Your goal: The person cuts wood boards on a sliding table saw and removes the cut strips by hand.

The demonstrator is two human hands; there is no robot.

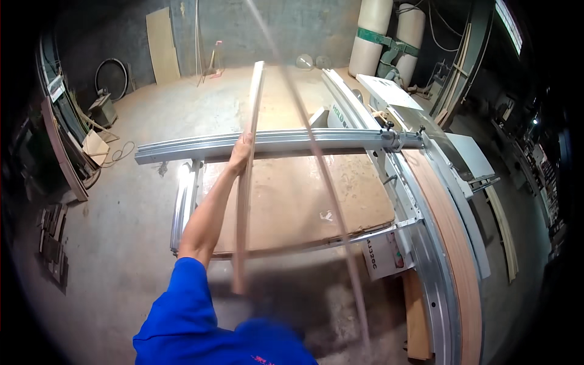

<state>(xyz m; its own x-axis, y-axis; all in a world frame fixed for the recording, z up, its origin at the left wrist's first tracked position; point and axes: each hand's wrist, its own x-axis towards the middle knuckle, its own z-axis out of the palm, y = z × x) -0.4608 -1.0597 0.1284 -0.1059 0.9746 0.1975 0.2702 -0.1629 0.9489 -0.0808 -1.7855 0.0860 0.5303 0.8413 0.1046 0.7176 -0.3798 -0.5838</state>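
Observation:
My left hand [242,151] is closed around a long narrow wooden strip [242,207], gripping it from its left side. The strip runs lengthwise away from me, passing over a ribbed aluminium fence [316,140]; its near end is smeared by motion. To its right, a second thin strip [331,194] slants across the view, blurred and semi-transparent, and no hand shows on it. Beneath both lies a tan board [292,201] on the frame of a sliding table saw. My right hand is outside the picture.
The saw's long rail, topped by a reddish wooden plank [447,243], curves down the right side. A carton [383,255] sits below the frame. Dust-collector bags [372,36] stand at the back right; a panel [162,45] leans against the far wall. Boards [61,146] lean at left.

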